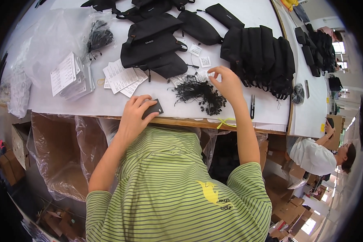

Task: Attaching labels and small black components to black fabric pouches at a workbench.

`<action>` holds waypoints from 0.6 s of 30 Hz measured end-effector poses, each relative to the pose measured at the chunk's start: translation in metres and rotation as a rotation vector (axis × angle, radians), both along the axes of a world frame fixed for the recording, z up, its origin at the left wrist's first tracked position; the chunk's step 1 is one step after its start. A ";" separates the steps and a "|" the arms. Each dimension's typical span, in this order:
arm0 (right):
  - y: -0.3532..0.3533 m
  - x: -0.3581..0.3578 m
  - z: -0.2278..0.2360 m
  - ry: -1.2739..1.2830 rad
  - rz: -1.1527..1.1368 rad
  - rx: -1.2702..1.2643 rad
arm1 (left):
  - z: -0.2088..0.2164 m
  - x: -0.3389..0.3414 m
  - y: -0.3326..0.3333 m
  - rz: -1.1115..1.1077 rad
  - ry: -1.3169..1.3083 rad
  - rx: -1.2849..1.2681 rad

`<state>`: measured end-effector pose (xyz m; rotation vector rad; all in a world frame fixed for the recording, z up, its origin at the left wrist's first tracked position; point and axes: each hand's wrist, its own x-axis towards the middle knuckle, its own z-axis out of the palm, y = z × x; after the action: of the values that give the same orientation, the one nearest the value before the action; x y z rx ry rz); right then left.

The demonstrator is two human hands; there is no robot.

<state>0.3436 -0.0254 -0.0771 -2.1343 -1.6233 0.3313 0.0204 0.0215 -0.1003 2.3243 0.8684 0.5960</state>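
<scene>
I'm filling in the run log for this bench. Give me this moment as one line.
left hand: resting on small black case | right hand: fingers pinch small white tag | beside: black string pile, scissors

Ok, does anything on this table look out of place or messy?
Mostly normal work clutter. The paper tags lie fanned out askew, not stacked, and the black strings sit in a loose tangle beside the right hand. The left hand rests on a small black pouch at the table's edge.
</scene>
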 end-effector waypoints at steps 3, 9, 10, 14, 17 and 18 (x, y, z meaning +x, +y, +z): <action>0.003 0.005 -0.010 -0.228 0.260 0.023 | 0.006 -0.004 0.003 -0.048 0.041 -0.069; 0.007 0.012 0.011 -0.136 0.281 -0.052 | 0.011 -0.005 0.007 -0.107 0.095 -0.076; 0.006 0.012 0.016 -0.037 0.200 -0.037 | 0.012 -0.005 0.008 -0.119 0.114 -0.081; -0.004 0.023 0.026 0.191 0.044 0.055 | 0.016 -0.005 0.010 -0.092 0.076 -0.126; -0.023 0.045 0.010 0.466 -0.155 0.176 | 0.020 -0.002 0.012 -0.058 0.009 -0.140; -0.030 0.049 0.007 0.466 -0.224 0.187 | 0.020 -0.002 0.013 -0.021 0.004 -0.159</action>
<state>0.3923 -0.0556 -0.0698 -1.8947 -1.0988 0.5345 0.0188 0.0348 -0.0806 2.1891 0.8600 0.4946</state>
